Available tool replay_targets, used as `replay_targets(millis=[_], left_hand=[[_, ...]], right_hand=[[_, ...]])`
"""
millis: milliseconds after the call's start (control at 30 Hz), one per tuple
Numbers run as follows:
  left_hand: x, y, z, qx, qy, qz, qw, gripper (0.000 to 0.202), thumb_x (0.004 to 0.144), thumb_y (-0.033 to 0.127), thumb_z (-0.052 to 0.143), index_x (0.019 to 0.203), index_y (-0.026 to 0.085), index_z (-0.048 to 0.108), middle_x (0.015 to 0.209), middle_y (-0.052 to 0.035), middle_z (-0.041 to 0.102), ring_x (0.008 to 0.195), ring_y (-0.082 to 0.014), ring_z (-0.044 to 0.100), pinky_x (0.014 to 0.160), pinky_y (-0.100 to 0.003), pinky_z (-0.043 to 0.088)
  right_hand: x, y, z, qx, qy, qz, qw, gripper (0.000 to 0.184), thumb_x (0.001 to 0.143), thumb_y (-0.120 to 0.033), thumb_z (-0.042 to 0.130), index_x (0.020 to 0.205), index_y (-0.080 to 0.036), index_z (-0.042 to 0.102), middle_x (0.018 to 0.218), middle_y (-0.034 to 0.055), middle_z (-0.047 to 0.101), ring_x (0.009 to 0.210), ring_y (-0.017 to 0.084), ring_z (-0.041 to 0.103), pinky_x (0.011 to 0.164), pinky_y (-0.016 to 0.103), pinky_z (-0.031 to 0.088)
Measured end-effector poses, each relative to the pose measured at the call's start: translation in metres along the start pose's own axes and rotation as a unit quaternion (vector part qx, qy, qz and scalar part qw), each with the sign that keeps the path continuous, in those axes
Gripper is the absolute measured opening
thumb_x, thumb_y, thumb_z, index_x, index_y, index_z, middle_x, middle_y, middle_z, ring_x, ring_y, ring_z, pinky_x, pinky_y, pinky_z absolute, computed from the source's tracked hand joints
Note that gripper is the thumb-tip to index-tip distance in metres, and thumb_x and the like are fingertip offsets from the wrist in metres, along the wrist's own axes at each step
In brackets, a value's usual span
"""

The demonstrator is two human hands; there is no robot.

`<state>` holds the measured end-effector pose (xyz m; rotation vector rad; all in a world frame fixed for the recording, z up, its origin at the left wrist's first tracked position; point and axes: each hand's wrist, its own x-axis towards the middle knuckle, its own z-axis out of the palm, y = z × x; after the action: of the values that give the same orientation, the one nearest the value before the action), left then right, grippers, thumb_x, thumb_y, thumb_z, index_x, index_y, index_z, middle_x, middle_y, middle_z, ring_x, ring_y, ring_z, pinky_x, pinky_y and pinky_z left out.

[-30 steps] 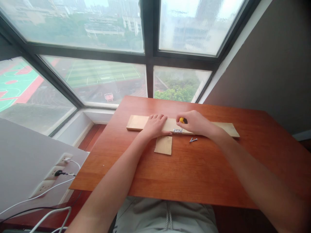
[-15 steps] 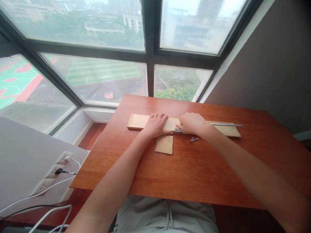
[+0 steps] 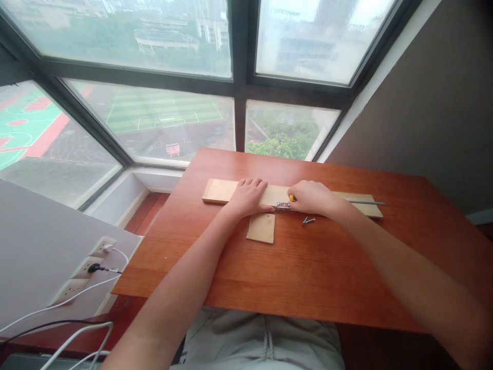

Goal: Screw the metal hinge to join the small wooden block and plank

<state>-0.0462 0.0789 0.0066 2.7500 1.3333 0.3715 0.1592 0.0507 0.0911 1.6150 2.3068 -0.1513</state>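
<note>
A long pale wooden board [image 3: 220, 190] lies across the table. My left hand [image 3: 249, 196] rests flat on it, fingers over its top and thumb stretched along the near edge. Close to that thumb tip, a small metal hinge-like piece [image 3: 284, 205] sits at the board's near edge. My right hand [image 3: 313, 196] is closed around a screwdriver, whose yellow handle [image 3: 293, 198] pokes out on the left. Its long metal shaft [image 3: 365, 202] shows to the right, beyond my forearm. The fist hides most of the handle.
A small square wood piece [image 3: 261, 228] with a hole lies in front of the board. Loose screws [image 3: 308, 220] lie to its right. The reddish-brown table [image 3: 308, 272] stands by windows; cables [image 3: 77, 295] and wall sockets [image 3: 85, 269] are at the left.
My right fist has shifted slightly right, with the yellow handle end, showing more of the metal piece. My left hand stays on the board. The view has tilted slightly.
</note>
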Motion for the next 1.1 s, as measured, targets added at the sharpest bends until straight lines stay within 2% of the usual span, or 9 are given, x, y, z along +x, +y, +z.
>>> replay_targets(millis=[200,300,467,800,933,1100], left_hand=[[0.000,0.000,0.000,-0.008,-0.001,0.000,1.000,0.072,0.078,0.076,0.058,0.125,0.022,0.050,0.129,-0.0127,0.058,0.119,-0.0323,0.052,0.101,-0.043,0.035],[0.000,-0.001,0.001,-0.009,0.002,0.002,1.000,0.073,0.078,0.076,0.058,0.125,0.022,0.050,0.128,-0.0130,0.058,0.119,-0.0322,0.052,0.102,-0.043,0.034],[0.000,-0.001,0.001,-0.009,0.001,0.004,1.000,0.073,0.078,0.076,0.058,0.126,0.021,0.050,0.128,-0.0135,0.059,0.119,-0.0325,0.052,0.103,-0.043,0.034],[0.000,0.000,0.000,-0.005,-0.006,0.002,1.000,0.073,0.079,0.075,0.057,0.127,0.022,0.049,0.129,-0.0138,0.058,0.121,-0.0326,0.051,0.103,-0.043,0.034],[0.000,-0.001,0.000,-0.005,-0.004,0.004,1.000,0.072,0.079,0.076,0.056,0.127,0.022,0.049,0.128,-0.0136,0.058,0.121,-0.0324,0.051,0.103,-0.042,0.033],[0.000,-0.001,0.000,-0.008,-0.004,0.003,1.000,0.074,0.079,0.077,0.055,0.127,0.022,0.049,0.129,-0.0135,0.057,0.121,-0.0326,0.051,0.103,-0.043,0.033]], right_hand=[[-0.013,0.005,-0.016,0.024,0.018,0.013,0.999,0.019,0.082,-0.029,0.050,0.077,-0.023,0.068,0.087,0.0062,0.073,0.075,0.022,0.062,0.056,0.031,0.032],[-0.021,0.013,-0.014,0.041,0.008,0.025,0.999,0.017,0.081,-0.031,0.052,0.074,-0.024,0.066,0.083,0.0044,0.071,0.070,0.020,0.060,0.054,0.030,0.031],[-0.034,0.030,0.007,0.076,-0.022,0.036,0.996,0.018,0.082,-0.033,0.055,0.072,-0.024,0.068,0.073,0.0048,0.069,0.062,0.019,0.057,0.053,0.029,0.029],[-0.048,0.054,0.055,0.169,-0.025,0.006,0.985,0.019,0.084,-0.031,0.056,0.083,-0.023,0.073,0.086,0.0029,0.075,0.077,0.018,0.065,0.065,0.027,0.039],[-0.051,0.056,0.064,0.165,-0.021,0.002,0.986,0.019,0.085,-0.035,0.056,0.084,-0.024,0.072,0.088,0.0031,0.075,0.078,0.020,0.064,0.064,0.028,0.039],[-0.051,0.054,0.065,0.148,-0.029,0.009,0.989,0.018,0.086,-0.036,0.057,0.083,-0.025,0.070,0.088,0.0040,0.074,0.079,0.021,0.064,0.063,0.028,0.037]])
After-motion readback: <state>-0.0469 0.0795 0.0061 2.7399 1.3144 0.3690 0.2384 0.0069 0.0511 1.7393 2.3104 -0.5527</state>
